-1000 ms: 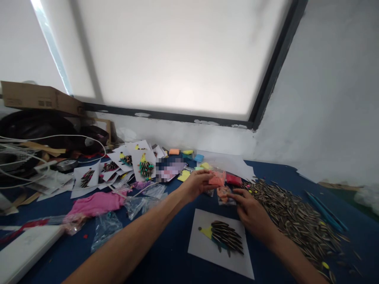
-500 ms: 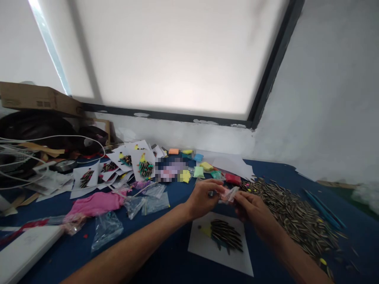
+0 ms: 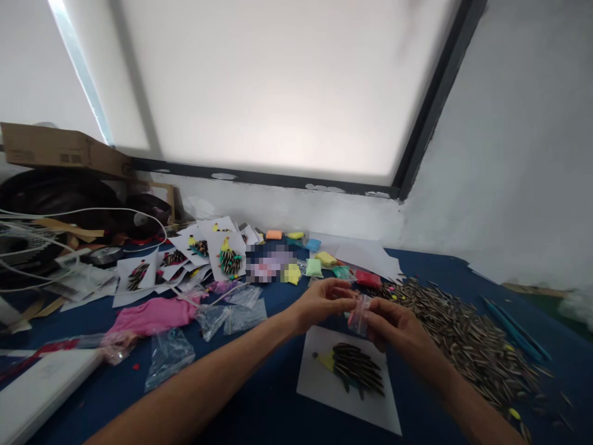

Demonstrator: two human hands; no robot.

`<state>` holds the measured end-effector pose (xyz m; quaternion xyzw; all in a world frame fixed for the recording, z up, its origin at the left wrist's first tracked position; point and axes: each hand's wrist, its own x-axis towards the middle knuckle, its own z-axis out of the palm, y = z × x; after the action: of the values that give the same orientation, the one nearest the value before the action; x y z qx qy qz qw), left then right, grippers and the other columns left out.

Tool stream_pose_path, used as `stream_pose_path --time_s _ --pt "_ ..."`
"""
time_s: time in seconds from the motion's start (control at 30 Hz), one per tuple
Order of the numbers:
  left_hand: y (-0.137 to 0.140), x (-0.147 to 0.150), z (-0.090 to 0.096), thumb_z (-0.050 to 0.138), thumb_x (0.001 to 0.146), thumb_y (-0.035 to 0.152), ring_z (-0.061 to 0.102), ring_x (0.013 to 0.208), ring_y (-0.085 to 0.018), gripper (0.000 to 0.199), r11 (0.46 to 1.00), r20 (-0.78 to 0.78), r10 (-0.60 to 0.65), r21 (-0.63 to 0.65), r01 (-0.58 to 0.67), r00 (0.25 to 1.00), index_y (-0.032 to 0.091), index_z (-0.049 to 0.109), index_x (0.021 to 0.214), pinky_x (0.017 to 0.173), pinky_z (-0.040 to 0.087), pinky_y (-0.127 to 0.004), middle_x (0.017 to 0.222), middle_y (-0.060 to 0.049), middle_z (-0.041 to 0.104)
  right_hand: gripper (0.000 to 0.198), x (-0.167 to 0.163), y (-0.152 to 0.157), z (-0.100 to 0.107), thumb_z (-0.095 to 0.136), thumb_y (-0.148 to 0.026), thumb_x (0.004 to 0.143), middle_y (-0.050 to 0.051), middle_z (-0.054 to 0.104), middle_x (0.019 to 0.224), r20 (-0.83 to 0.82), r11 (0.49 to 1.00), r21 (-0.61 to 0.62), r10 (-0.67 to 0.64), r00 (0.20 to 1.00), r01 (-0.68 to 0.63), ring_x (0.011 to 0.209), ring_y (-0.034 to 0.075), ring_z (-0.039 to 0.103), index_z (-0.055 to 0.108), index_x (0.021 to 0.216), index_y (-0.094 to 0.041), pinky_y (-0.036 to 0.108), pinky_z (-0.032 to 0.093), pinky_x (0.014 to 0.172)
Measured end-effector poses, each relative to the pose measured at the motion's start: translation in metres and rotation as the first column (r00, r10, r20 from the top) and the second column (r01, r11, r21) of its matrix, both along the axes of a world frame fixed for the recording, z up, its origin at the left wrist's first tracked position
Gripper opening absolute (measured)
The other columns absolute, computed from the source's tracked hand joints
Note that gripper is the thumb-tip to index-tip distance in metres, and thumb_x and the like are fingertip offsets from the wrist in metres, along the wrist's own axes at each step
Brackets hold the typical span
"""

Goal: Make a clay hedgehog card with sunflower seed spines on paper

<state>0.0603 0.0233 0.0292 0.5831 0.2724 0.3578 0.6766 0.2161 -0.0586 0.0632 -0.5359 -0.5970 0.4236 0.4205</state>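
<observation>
Between my two hands is a small clear plastic bag (image 3: pixel 359 316) with something pinkish-red in it. My left hand (image 3: pixel 324 303) pinches its left side, and my right hand (image 3: pixel 393 322) grips its right edge with thumb and fingers. Just below them on the blue cloth lies a white sheet (image 3: pixel 319 398) bearing a hedgehog picture (image 3: pixel 354 369), with a yellow clay face and dark striped seeds for spines. To the right of my right hand spreads a big heap of striped sunflower seeds (image 3: pixel 467 334).
Packets of coloured clay, among them a red one (image 3: pixel 368 279) and a light green one (image 3: pixel 314 267), lie behind my hands. Finished hedgehog cards (image 3: pixel 227 256), a pink bag (image 3: pixel 155 314) and empty clear bags (image 3: pixel 169 358) are at left. A blue tool (image 3: pixel 516 327) lies beyond the seeds.
The small bag has turned more upright between my hands, and its clear top now shows plainly. My left fingers have stretched along its side. The view has shifted slightly.
</observation>
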Motion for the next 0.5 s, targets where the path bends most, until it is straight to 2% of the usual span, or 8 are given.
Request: stream_pose_path --time_s 0.03,0.1,0.13,0.2,0.23,0.43,0.5 --pt "-0.001 0.000 0.001 0.079 0.065 0.038 0.057 0.070 -0.012 0.043 0.992 -0.008 0.083 0.094 -0.082 0.997 0.012 0.061 0.094 0.063 0.043 -0.024 0.083 -0.005 0.063 0.035 0.000 0.000 0.000 0.064 -0.053 0.074 -0.005 0.050 0.051 0.006 1.000 0.017 -0.015 1.000 0.015 0.045 0.007 0.042 0.060 0.069 -0.018 0.021 0.035 0.043" --pt "-0.005 0.000 0.006 0.074 0.072 0.040 0.052 0.064 -0.010 0.032 0.940 -0.023 0.203 0.284 -0.188 0.979 0.012 0.060 0.079 0.059 0.039 -0.022 0.071 -0.002 0.058 0.035 0.001 0.000 0.000 0.062 -0.053 0.075 -0.005 0.049 0.052 0.019 0.997 0.054 -0.050 0.999 0.049 0.046 0.008 0.042 0.059 0.070 -0.019 0.020 0.035 0.042" --pt "-0.007 0.000 0.009 0.070 0.075 0.043 0.049 0.060 -0.010 0.032 0.929 -0.063 0.154 0.350 -0.123 0.986 0.012 0.060 0.075 0.055 0.036 -0.022 0.066 -0.001 0.056 0.034 0.001 0.001 -0.001 0.062 -0.053 0.075 -0.005 0.049 0.053 0.025 0.995 0.072 -0.065 0.998 0.063 0.046 0.008 0.042 0.058 0.070 -0.019 0.020 0.035 0.042" --pt "-0.014 0.001 0.014 0.067 0.078 0.046 0.047 0.059 -0.010 0.034 0.924 -0.116 0.033 0.383 0.014 0.993 0.013 0.060 0.079 0.052 0.034 -0.021 0.068 -0.002 0.057 0.034 0.001 0.000 -0.003 0.063 -0.053 0.074 -0.006 0.048 0.052 0.041 0.992 0.103 -0.083 0.996 0.079 0.045 0.008 0.042 0.057 0.069 -0.020 0.020 0.034 0.041" --pt "-0.017 0.001 0.016 0.067 0.077 0.045 0.048 0.060 -0.010 0.033 0.915 -0.128 0.033 0.402 0.022 0.991 0.013 0.060 0.081 0.052 0.035 -0.021 0.070 -0.002 0.057 0.034 0.000 0.000 -0.003 0.064 -0.053 0.074 -0.006 0.048 0.051 0.051 0.990 0.116 -0.087 0.995 0.081 0.045 0.009 0.042 0.056 0.068 -0.020 0.021 0.035 0.041" --pt "-0.023 0.007 0.015 0.053 0.088 0.033 0.049 0.060 -0.011 0.024 0.866 -0.168 0.143 0.498 -0.041 0.975 0.013 0.059 0.076 0.054 0.035 -0.021 0.067 -0.001 0.057 0.031 -0.003 -0.001 -0.007 0.059 -0.050 0.077 -0.004 0.051 0.054 0.132 0.972 0.200 -0.155 0.979 0.126 0.045 0.010 0.043 0.059 0.071 -0.020 0.023 0.034 0.042" --pt "-0.022 0.007 0.014 0.053 0.087 0.027 0.047 0.058 -0.010 0.022 0.799 -0.222 0.245 0.597 -0.067 0.944 0.014 0.057 0.070 0.054 0.033 -0.021 0.063 0.000 0.055 0.025 -0.001 0.000 -0.009 0.058 -0.044 0.079 -0.003 0.054 0.055 0.165 0.957 0.236 -0.210 0.964 0.169 0.049 0.012 0.047 0.056 0.068 -0.021 0.024 0.036 0.046"
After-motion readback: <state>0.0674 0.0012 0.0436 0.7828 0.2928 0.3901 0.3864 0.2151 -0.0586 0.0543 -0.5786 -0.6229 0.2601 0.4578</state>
